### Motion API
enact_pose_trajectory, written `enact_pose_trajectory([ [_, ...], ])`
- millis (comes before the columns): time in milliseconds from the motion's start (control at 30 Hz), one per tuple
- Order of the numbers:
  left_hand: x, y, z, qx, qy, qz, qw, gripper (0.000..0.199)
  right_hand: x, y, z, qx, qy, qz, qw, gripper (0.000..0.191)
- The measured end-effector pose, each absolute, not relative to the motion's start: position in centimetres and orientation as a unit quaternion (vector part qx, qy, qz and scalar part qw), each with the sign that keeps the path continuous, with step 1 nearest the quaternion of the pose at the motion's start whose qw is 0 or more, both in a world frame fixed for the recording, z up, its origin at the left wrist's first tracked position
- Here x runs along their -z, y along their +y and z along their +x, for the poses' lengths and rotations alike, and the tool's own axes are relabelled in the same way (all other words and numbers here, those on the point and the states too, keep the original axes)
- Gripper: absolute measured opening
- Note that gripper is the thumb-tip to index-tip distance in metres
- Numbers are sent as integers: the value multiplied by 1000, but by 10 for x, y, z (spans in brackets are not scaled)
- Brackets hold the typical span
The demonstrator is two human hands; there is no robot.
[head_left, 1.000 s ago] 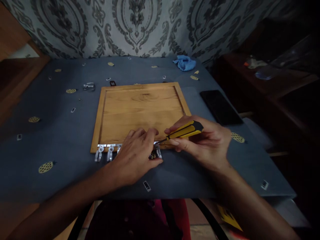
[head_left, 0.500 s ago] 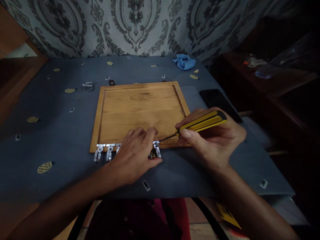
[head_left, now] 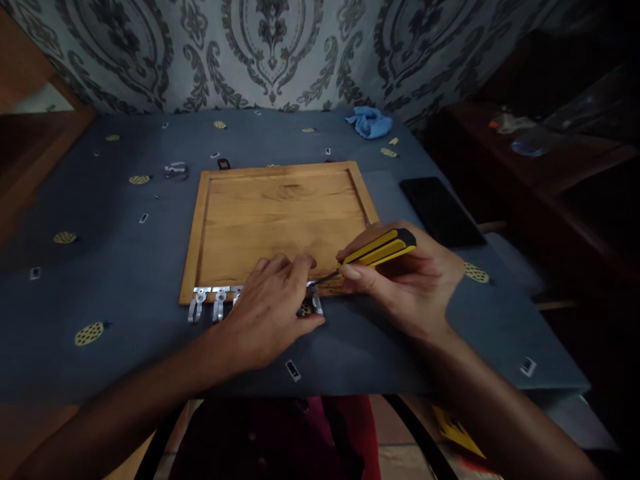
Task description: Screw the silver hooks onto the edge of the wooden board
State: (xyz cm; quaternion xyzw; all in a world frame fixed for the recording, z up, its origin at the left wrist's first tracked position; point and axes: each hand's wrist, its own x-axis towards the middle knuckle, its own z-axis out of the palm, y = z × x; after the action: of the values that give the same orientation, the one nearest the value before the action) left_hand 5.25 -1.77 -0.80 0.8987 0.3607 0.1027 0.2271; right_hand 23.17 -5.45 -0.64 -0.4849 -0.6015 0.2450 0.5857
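A yellow-and-black screwdriver (head_left: 380,249) is pinched in my right hand (head_left: 415,283), its shaft slanting down left to the right end of a metal hook rail (head_left: 210,291). The tip is at the last hook (head_left: 317,301); whether it sits in a screw I cannot tell. The rail lies along the near edge of a framed wooden board (head_left: 285,220). Bent over the rail's middle, my left hand (head_left: 273,307) holds it against the board, fingers on top and thumb at the near side. That hand hides the middle hooks.
A blue cloth (head_left: 370,123) lies at the back right of the table (head_left: 110,280). A black phone (head_left: 441,211) is right of the board. Loose metal hooks (head_left: 176,171) lie back left, and a small dark buckle-like piece (head_left: 223,164) pokes out behind the board.
My right hand and the screwdriver have moved left and slightly down, bringing the tip onto the rail's right end hook. My left hand stays in place.
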Motion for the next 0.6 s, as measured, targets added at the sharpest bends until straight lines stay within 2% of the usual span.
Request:
enact_pose_trajectory([
  [233, 8, -18, 52, -106, 358, 897, 238, 45, 5, -51, 233, -254, -610, -485, 573, 25],
  [433, 6, -17, 54, -89, 363, 894, 248, 44, -5, -48, 241, -311, -660, -433, 529, 15],
  [600, 6, -17, 53, -98, 359, 896, 242, 45, -4, -46, 243, -258, -702, -408, 523, 20],
])
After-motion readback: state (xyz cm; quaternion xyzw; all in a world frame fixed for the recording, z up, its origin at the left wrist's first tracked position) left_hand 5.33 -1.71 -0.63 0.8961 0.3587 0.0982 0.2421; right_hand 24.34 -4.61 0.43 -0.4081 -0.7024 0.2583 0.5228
